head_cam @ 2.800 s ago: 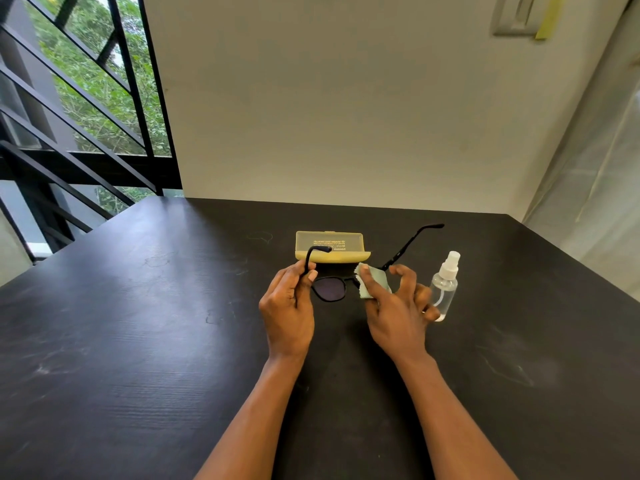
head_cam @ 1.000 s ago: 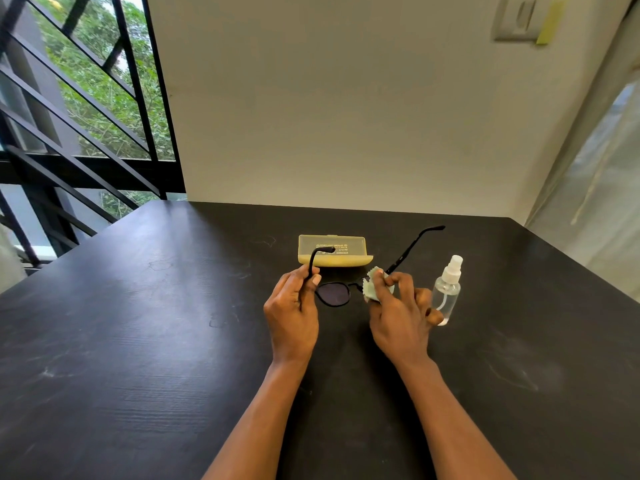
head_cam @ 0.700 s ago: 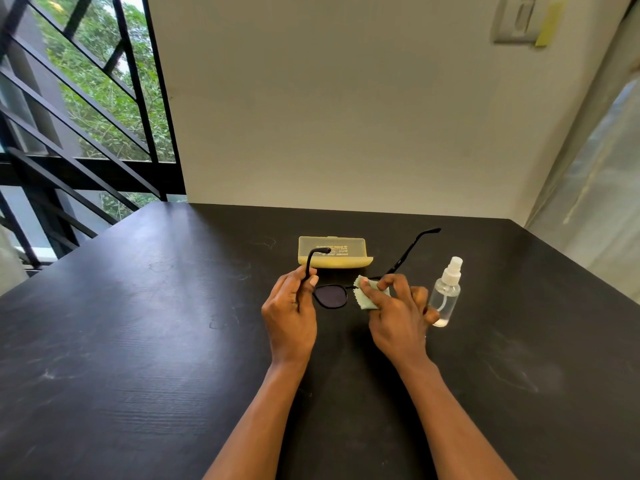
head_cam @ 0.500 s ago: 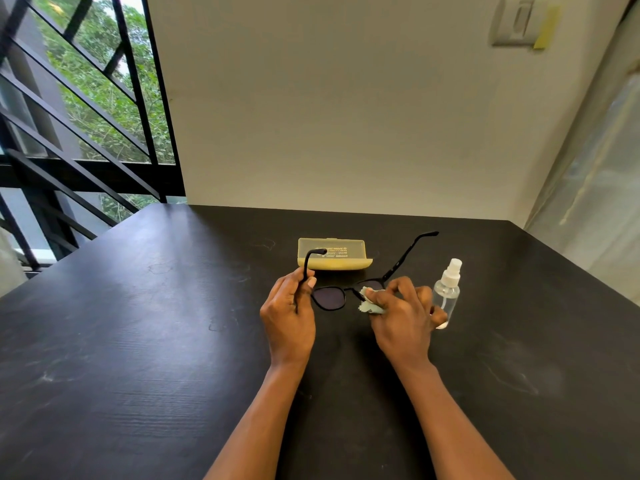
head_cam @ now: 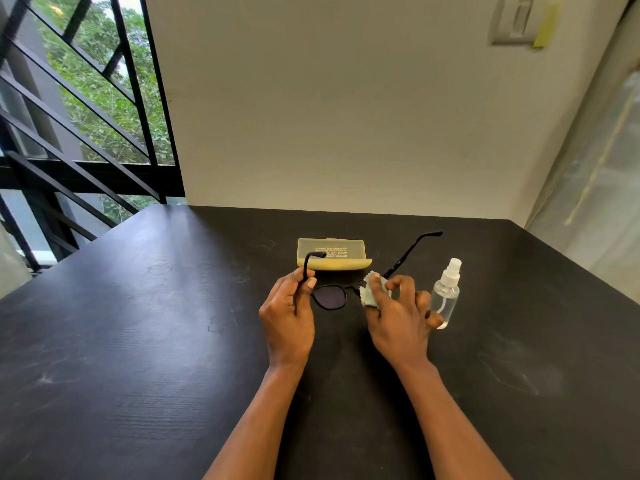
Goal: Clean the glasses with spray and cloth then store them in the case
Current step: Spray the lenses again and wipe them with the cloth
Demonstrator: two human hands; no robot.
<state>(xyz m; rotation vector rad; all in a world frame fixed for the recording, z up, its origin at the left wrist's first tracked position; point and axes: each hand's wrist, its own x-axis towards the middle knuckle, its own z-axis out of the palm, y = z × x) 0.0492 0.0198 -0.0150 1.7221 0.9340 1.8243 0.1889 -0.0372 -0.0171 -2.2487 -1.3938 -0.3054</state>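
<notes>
Right hand (head_cam: 398,317) and cloth (head_cam: 373,295) hide one glasses (head_cam: 329,297) lens (entirely).

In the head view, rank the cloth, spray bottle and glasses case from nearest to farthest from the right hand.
From the right hand:
1. Cloth, pinched in its fingers against the glasses.
2. Spray bottle, upright just right of the fingers.
3. Glasses case, closed, farther back and to the left on the table.
</notes>
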